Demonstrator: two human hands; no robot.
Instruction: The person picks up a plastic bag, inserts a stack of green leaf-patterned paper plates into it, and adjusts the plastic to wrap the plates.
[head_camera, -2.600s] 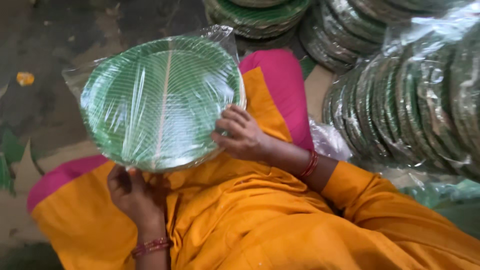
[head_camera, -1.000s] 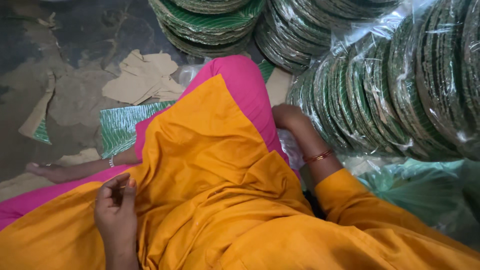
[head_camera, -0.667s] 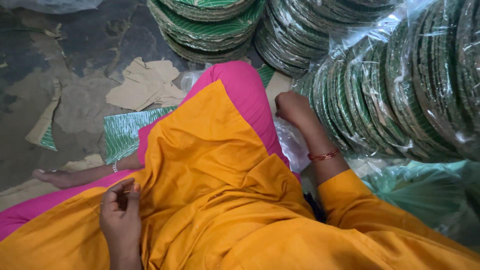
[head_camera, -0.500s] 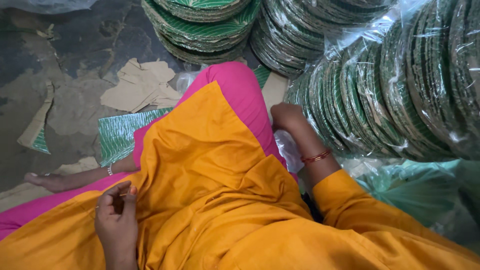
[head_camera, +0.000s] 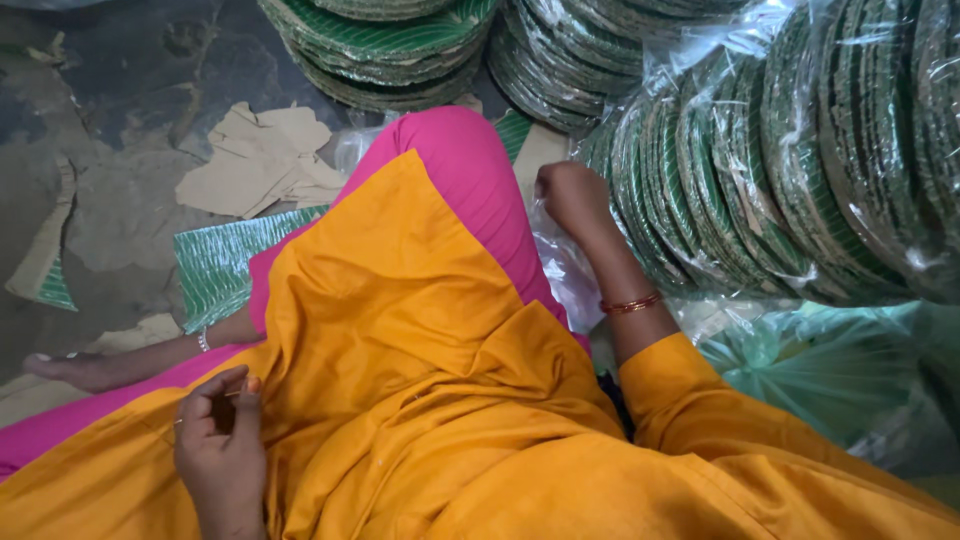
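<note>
The right hand (head_camera: 572, 195) is curled into a loose fist, fingers together against the crinkled clear plastic (head_camera: 565, 270) that wraps the nearest bundle of green leaf-pattern plates (head_camera: 700, 190); whether they actually pinch the film I cannot tell. Two thin bangles (head_camera: 630, 303) ring that wrist. The left hand (head_camera: 222, 440) rests on the orange cloth (head_camera: 400, 380) over the lap, fingertips drawn together, thumb meeting the forefinger — if anything lies between them, it is too small to make out.

Taking the raised pink knee (head_camera: 465, 170) as the marker: just right of it stands that bagged bundle, round plates set on edge, green-striped faces and brown card rims showing through glossy film, too many to count. Further right of the knee a second wrapped bundle (head_camera: 880, 140) leans the same way, and below these lies a pale green plastic bag (head_camera: 820, 360). Beyond the knee two unwrapped stacks of plates (head_camera: 390, 45) lie flat. Left of the knee — on the dark floor (head_camera: 120, 120) — sit torn brown cardboard scraps (head_camera: 260, 160) and one flat sheet of green striped foil (head_camera: 215, 265).
</note>
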